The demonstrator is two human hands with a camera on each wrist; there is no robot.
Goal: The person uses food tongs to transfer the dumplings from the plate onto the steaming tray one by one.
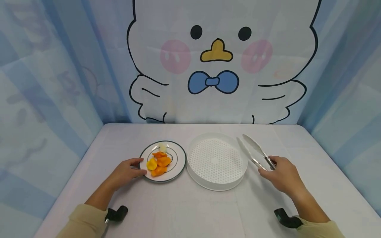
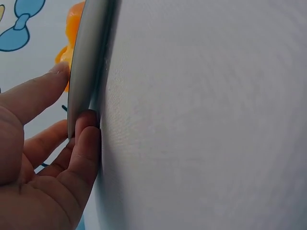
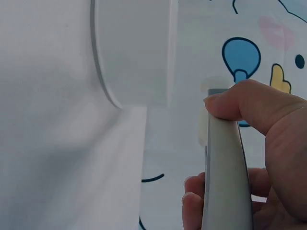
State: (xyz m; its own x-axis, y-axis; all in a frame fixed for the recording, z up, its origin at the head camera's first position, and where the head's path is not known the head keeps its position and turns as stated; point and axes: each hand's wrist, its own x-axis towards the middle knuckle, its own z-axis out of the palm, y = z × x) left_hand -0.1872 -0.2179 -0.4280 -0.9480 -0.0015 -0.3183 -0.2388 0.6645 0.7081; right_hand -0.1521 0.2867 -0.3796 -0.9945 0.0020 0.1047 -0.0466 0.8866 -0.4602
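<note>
My left hand [image 1: 126, 172] pinches the left rim of a white plate [image 1: 178, 168] with a dark edge line. In the left wrist view the thumb lies over the rim and the fingers [image 2: 86, 148] sit under it. Several orange and yellow petal-like pieces [image 1: 159, 171] and a pale one lie on the plate. My right hand [image 1: 284, 175] grips a pair of tongs [image 1: 262, 153] by the handles, thumb on one arm. The tongs' two pale tips point forward and stand apart, near the right rim of a round white perforated tray [image 1: 218, 162]. Nothing shows between the tips.
The perforated tray stands right beside the plate at the middle of the white-covered table [image 1: 190, 211]. Behind the table hangs a curtain [image 1: 214, 99] with a cartoon bird, and blue-and-white curtains [image 1: 44, 99] flank both sides. Black wrist mounts [image 1: 117, 214] sit at the sleeves.
</note>
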